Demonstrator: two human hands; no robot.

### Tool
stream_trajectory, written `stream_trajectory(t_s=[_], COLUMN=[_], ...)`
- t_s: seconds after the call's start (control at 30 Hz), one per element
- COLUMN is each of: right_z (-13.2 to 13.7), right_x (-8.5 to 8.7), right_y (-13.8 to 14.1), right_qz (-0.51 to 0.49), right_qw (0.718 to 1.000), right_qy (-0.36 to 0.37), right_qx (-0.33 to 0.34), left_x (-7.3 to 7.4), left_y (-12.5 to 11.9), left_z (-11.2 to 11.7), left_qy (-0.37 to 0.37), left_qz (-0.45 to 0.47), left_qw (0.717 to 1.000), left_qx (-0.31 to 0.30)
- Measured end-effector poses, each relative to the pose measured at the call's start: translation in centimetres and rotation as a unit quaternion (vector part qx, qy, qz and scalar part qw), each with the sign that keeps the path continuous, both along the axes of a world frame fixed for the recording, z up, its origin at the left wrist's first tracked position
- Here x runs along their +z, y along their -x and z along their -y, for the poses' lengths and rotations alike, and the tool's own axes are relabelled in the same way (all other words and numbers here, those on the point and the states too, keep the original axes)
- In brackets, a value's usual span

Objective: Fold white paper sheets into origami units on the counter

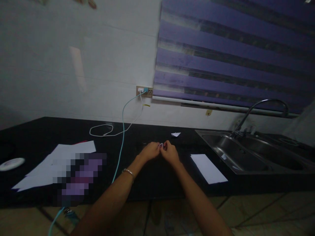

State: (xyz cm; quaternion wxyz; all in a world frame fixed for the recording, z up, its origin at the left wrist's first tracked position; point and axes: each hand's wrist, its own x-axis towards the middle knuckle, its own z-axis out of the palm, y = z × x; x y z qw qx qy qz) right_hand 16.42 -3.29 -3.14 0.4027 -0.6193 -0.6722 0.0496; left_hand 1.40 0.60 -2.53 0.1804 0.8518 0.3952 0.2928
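My left hand (150,151) and my right hand (170,152) meet over the middle of the black countertop, fingers closed on a small folded piece of white paper (161,145). Only the paper's peaked tip shows between the fingertips; the rest is hidden. Just behind my right hand lies a small folded paper shape (176,134). To the right of my hands, a white paper strip (208,168) rests flat on the counter. A bracelet (128,171) circles my left wrist.
White paper sheets (56,164) lie at the left, partly under a blurred-out purple patch. A white round object (12,164) sits at the far left. A teal cable (121,144) crosses the black counter (103,193) from the wall socket (144,91). The steel sink (221,144) with its faucet is right.
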Motion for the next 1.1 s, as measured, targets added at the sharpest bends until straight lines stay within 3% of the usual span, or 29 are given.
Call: stream_trajectory(t_s=[0.27, 0.5, 0.6, 0.83, 1.1], right_z=[-0.1, 0.3, 0.6, 0.9, 0.2], right_x=[0.2, 0.4, 0.7, 1.2, 0.7], right_y=[-0.1, -0.3, -0.1, 0.1, -0.1], right_qz=[0.036, 0.068, 0.081, 0.072, 0.054], right_qw=[0.998, 0.997, 0.996, 0.996, 0.998], right_qy=[-0.046, -0.022, 0.005, 0.017, -0.030], right_qx=[-0.022, -0.031, -0.049, -0.050, 0.032], left_x=[0.0, 0.5, 1.0, 1.9, 1.9], left_y=[-0.5, -0.4, -0.3, -0.2, -0.3], left_z=[-0.9, 0.2, 0.9, 1.7, 1.8], left_qy=[0.019, 0.059, 0.043, 0.013, 0.013], left_qz=[0.041, 0.103, 0.071, -0.047, -0.102], left_qw=[0.999, 0.993, 0.996, 0.998, 0.991], left_qx=[0.024, -0.016, -0.021, 0.037, 0.080])
